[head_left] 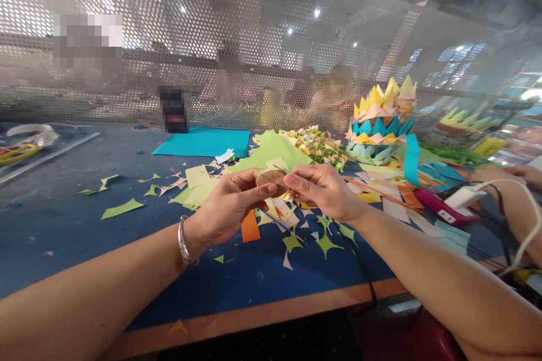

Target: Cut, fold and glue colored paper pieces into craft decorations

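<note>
Near table edge [296, 311]: a brown-orange band along the blue tabletop [190, 293], with a yellow scrap [179, 327] on it at the left.
Black cable [359, 268]: hangs over that edge, right of the middle.
Green star-shaped scraps [328, 246]: lie just nearer than the hands, among pale offcuts.
Orange paper piece [250, 227]: lies just below the left hand [224, 203].
Bracelet [183, 241]: silver-coloured, on the person's left wrist.
Left hand's grip: thumb and fingers pinch the round brown piece [267, 180] from the left.
Right hand's grip: the right hand [324, 190] pinches the piece's right edge; whether it also holds the thin dark strand there, one cannot tell.
Round brown piece: held between both hands, above the scraps, mid-table.
Power strip [445, 208]: magenta, to the right, with a white plug [461, 197] on it.
Co-worker's arm [514, 203]: reaches in at the far right, partly behind a white cable [531, 242].
Light green sheet [277, 149]: lies beyond the hands.
Turquoise sheet [207, 142]: farther left.
Folded-paper pile [317, 144]: small multicoloured pieces, right of the green sheet.
Paper tower [379, 121]: tiers of pointed folds, upright, right of the pile.
Perforated screen [203, 28]: stands behind the table.
</note>
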Demonstrator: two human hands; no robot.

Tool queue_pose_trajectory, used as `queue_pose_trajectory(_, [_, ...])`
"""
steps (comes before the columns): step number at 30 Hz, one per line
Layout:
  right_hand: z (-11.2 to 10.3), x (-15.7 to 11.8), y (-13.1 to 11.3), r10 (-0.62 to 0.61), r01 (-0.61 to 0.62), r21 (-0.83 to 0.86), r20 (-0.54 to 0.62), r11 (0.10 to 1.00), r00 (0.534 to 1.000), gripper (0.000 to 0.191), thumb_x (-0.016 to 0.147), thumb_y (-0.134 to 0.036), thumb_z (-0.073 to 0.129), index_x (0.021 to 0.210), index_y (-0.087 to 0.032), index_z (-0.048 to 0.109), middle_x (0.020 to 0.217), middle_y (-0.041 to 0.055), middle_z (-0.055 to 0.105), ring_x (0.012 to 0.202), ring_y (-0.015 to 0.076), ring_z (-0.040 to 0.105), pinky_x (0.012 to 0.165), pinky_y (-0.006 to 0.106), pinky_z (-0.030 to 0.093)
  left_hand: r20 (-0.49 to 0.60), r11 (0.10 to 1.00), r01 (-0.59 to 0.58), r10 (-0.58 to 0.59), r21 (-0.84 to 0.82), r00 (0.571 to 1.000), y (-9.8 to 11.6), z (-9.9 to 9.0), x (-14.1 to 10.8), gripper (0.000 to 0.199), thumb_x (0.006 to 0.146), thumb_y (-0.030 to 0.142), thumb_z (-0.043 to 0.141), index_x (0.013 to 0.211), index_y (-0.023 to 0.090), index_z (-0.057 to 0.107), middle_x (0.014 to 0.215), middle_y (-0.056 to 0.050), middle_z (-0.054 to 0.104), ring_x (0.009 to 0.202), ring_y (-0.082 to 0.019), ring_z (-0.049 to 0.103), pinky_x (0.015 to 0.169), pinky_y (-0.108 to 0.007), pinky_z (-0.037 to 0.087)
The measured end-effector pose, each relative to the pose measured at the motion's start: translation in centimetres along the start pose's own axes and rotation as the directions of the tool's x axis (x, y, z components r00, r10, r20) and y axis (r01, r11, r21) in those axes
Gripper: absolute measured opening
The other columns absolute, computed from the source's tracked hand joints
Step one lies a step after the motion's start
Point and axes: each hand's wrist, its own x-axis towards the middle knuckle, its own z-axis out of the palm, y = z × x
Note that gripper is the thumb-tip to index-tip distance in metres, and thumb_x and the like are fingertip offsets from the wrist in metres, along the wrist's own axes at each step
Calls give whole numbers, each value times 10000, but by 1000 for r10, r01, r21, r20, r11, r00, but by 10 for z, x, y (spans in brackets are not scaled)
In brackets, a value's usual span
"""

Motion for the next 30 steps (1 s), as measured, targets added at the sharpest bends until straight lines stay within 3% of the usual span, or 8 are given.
queue_pose_trajectory(16, [-5,0,-3,-30,33,-104,37,994,999,431,915,-486,625,636,-175,520,513,-91,295,453,57,245,407,243,173,28,974,-143,141,175,990,-1,-7,4,52,759,218,767,795,182,775,834,-43,707,669,-124,541,531,-234,372])
queue_pose_trajectory(30, [-7,1,-1,-46,49,-243,17,969,999,449,885,-547,635,637,-181,556,544,-62,341,490,77,287,430,252,201,27,943,-180,179,279,983,-3,-12,8,73,754,238,749,785,173,760,731,-31,669,558,-107,462,500,-260,331])
